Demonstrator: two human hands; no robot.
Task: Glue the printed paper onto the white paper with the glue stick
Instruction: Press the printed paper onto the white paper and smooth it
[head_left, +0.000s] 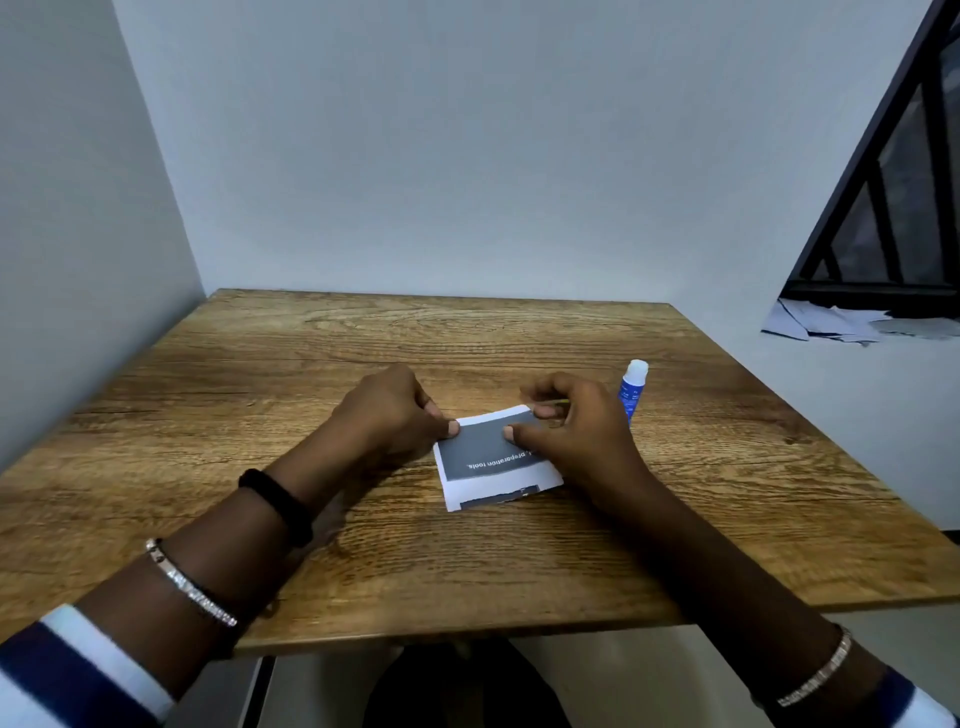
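The printed paper (485, 452), a grey block with white text and a white margin, lies on the wooden table (363, 338) in front of me. A second dark strip shows at its near edge. I cannot tell a separate white sheet apart from it. My left hand (392, 410) pinches the paper's far left corner, with the thumb tip on top. My right hand (576, 431) holds the far right corner between thumb and index finger, the thumb on the grey print. The blue glue stick (632, 387) with its white cap on stands just behind my right hand, partly hidden by it.
Walls close the table at the back and left. A dark-framed window (893, 208) with loose papers (841, 322) on its sill is at the right. The table's near edge (467, 631) is close to my body.
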